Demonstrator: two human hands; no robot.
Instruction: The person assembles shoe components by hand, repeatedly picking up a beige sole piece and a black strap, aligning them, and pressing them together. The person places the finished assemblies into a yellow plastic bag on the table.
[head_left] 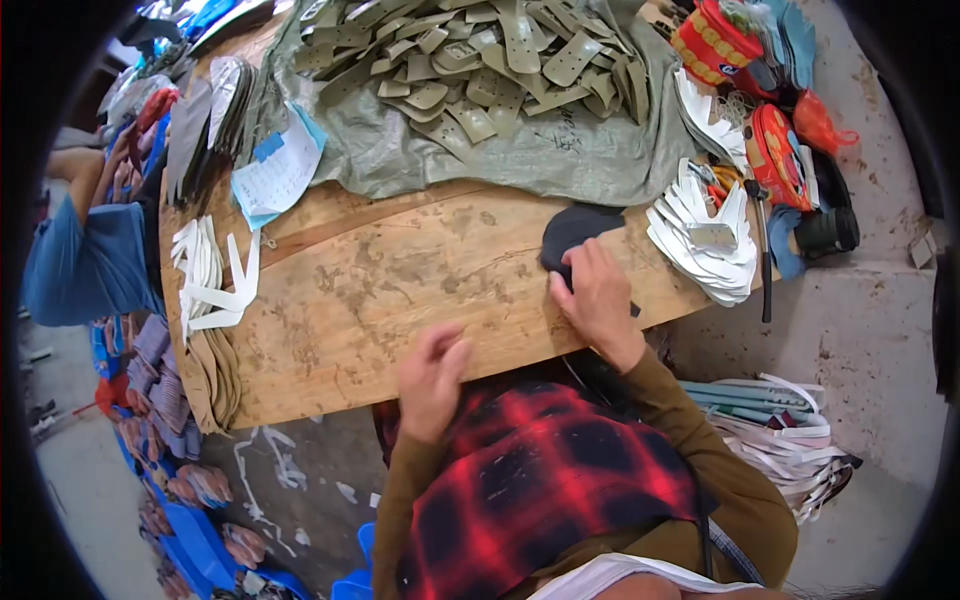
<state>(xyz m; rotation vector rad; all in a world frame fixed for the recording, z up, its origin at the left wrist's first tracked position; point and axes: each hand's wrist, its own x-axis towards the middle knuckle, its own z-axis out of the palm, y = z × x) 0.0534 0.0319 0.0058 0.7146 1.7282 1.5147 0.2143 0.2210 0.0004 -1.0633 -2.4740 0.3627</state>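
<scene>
A black, curved, flat piece of material (572, 232) lies near the right part of the wooden table (380, 270). My right hand (603, 305) is at its near edge, thumb and bent fingers closed on it; the fingertips partly cover it. A small dark end shows beside my wrist, at the table's near edge. Over that same edge, further left, my left hand (432, 385) hovers with thumb and fingers apart, holding nothing.
Olive-green cut pieces (500, 70) are heaped on a green woven sack (390, 160). White strap-like cutouts (705, 240) and a hammer (763, 245) lie at right. At left are white pieces (235, 290), brown pieces (215, 375) and a written sheet (280, 170). A person in blue (90, 255) is beyond.
</scene>
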